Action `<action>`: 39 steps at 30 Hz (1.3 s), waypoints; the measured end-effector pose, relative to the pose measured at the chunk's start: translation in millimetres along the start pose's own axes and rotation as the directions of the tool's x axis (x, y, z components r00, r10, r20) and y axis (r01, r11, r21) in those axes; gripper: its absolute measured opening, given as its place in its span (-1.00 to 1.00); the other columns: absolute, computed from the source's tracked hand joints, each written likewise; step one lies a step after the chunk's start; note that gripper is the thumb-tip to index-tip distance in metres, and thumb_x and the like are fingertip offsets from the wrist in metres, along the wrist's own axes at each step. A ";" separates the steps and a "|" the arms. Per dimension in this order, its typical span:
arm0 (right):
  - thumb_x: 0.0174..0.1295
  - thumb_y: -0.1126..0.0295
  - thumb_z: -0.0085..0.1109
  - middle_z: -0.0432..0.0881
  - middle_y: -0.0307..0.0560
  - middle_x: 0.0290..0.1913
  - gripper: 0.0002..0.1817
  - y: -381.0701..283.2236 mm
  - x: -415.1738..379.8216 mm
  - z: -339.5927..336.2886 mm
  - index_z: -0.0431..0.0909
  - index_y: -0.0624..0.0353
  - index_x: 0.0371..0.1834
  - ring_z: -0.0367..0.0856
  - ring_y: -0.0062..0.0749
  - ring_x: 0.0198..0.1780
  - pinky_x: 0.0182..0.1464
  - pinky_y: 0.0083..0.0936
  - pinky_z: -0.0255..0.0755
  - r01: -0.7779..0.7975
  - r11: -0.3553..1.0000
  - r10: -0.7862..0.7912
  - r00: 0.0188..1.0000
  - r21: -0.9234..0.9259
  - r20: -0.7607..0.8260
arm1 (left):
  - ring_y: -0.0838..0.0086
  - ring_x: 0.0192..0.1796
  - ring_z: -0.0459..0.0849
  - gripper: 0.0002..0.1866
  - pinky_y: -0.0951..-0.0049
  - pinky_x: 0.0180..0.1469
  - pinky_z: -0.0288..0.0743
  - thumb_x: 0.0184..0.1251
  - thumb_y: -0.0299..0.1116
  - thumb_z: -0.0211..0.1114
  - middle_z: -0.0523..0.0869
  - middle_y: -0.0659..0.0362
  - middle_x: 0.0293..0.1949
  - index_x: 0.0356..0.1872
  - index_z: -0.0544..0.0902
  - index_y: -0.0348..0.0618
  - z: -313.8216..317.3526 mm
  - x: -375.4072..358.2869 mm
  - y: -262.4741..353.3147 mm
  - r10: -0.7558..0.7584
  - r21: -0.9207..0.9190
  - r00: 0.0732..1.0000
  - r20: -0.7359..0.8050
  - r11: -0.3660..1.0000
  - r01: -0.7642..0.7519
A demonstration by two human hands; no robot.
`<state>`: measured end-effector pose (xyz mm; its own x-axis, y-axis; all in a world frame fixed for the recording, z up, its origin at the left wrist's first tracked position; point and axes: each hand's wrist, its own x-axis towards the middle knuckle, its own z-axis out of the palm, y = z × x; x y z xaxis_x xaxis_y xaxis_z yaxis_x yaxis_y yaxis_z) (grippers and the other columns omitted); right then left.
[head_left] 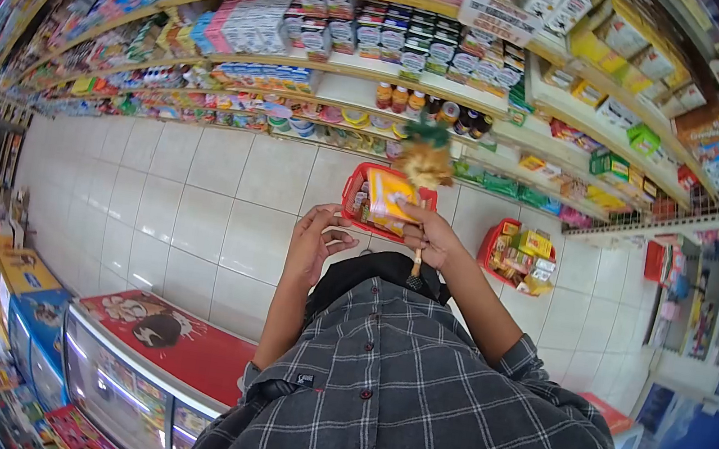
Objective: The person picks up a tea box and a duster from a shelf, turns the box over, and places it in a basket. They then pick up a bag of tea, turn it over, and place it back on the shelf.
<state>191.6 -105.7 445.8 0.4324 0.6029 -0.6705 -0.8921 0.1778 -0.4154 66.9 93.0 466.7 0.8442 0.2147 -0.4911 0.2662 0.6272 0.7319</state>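
My right hand (432,237) is closed around the thin stick of a feather duster (423,158). Its brown and green feathers stand up above the hand. The same hand's fingers lie against a yellow packet (389,194) held over a red basket (352,195) of goods on the tiled floor. My left hand (316,242) is raised just left of the basket, fingers loosely curled and apart, with nothing in it. My grey checked shirt (410,395) fills the lower middle of the view.
A second red basket (493,242) full of packets stands on the floor to the right. Long shelves (335,67) stocked with boxes, jars and packets run along the far side. A glass-fronted freezer chest (142,359) with a red top stands at lower left.
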 end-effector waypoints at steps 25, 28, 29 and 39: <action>0.32 0.23 0.28 0.19 -0.51 -0.67 -0.84 -61.4 348.7 -399.7 0.47 -0.10 -0.22 0.01 -0.73 -0.74 -0.64 -0.68 -0.06 0.112 0.975 -0.176 0.918 -0.193 -0.356 | -0.18 0.48 0.13 -0.07 -0.33 0.27 0.27 0.07 0.04 0.39 0.04 -0.11 0.52 0.49 0.21 0.05 -66.5 77.4 -463.5 -0.398 0.649 0.574 -0.716 -0.073 0.758; 0.34 0.17 0.26 0.23 -0.41 -0.67 -0.82 -98.8 409.1 -422.9 0.50 -0.05 -0.22 0.02 -0.69 -0.76 -0.65 -0.66 -0.03 0.082 0.970 -0.156 0.933 -0.229 -0.326 | -0.13 0.44 0.24 -0.20 -0.18 0.28 0.34 0.12 -0.04 0.34 0.20 -0.11 0.46 0.43 0.32 0.03 -61.3 86.0 -494.0 -0.327 0.589 0.532 -0.781 -0.102 0.802; 0.32 0.18 0.28 0.23 -0.40 -0.66 -0.81 -108.9 425.3 -422.1 0.49 -0.04 -0.23 0.02 -0.69 -0.75 -0.65 -0.66 -0.04 0.089 0.961 -0.180 0.920 -0.261 -0.349 | -0.12 0.43 0.26 -0.23 -0.14 0.28 0.36 0.12 -0.06 0.32 0.23 -0.10 0.45 0.41 0.35 0.02 -62.7 89.8 -505.6 -0.289 0.568 0.521 -0.803 -0.105 0.817; -0.01 0.22 0.57 0.54 -0.29 -0.48 -0.64 -130.7 471.7 -425.1 0.60 0.18 -0.33 0.37 -0.52 -0.61 -0.66 -0.52 0.22 -0.007 0.543 -0.655 0.622 -0.840 -0.429 | -0.03 0.30 0.44 -0.43 -0.02 0.18 0.50 0.17 -0.11 0.22 0.42 -0.04 0.35 0.22 0.54 -0.08 -63.5 108.8 -534.3 -0.217 0.472 0.443 -0.870 -0.106 0.875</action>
<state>567.9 -175.2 -77.5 0.9097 -0.0755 -0.4084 -0.3774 -0.5605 -0.7371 -13.0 -171.3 -7.7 -0.0887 0.6101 -0.7873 0.9302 -0.2319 -0.2845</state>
